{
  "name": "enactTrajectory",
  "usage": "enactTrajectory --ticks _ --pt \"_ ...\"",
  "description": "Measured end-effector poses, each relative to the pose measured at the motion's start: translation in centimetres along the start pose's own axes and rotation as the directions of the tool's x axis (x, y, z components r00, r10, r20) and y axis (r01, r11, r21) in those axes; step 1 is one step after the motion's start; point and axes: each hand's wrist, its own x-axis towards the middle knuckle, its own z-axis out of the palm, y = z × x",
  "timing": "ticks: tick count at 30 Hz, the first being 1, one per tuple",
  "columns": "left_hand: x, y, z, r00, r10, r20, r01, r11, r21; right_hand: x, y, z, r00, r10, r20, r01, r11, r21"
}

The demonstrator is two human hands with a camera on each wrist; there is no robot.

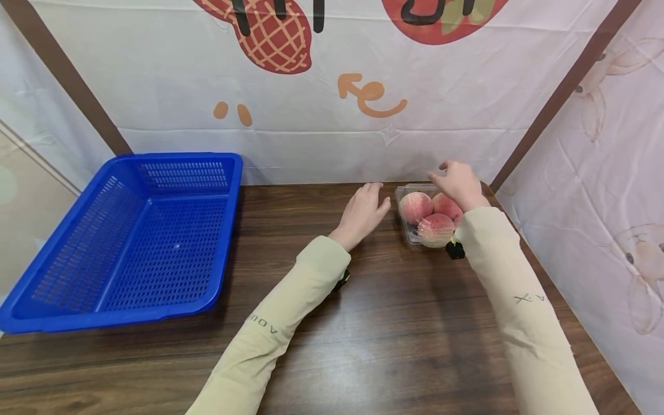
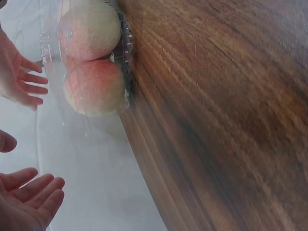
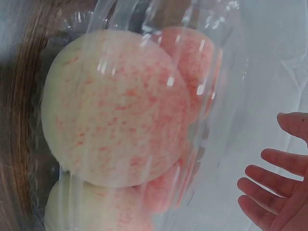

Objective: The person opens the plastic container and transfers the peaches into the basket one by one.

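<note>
A clear plastic clamshell box [image 1: 410, 235] of several pink-and-cream peaches [image 1: 436, 227] stands on the table by the back wall, at the right. My right hand [image 1: 459, 183] hovers over the box's right side, fingers spread and holding nothing; the right wrist view shows its fingers [image 3: 269, 187] apart from the plastic. To the left of the box, my left hand [image 1: 361, 213] is raised above the table with relaxed, empty fingers. The left wrist view has the peaches [image 2: 96, 86] under the transparent lid, with the left hand [image 2: 31, 199] below them and the right hand beyond.
A large blue plastic basket [image 1: 220, 253] with slotted walls sits at the left of the wooden table [image 1: 373, 334]. A white printed cloth [image 1: 311, 150] hangs along the back, and another cloth [image 1: 596, 219] borders the right side.
</note>
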Motion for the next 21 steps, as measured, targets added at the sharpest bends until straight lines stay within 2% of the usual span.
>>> enactTrajectory --ticks 21 --pt "-0.1 0.6 1.3 1.000 -0.023 0.018 0.024 0.996 -0.080 -0.8 2.8 -0.4 0.999 0.045 -0.007 -0.045 0.999 -0.013"
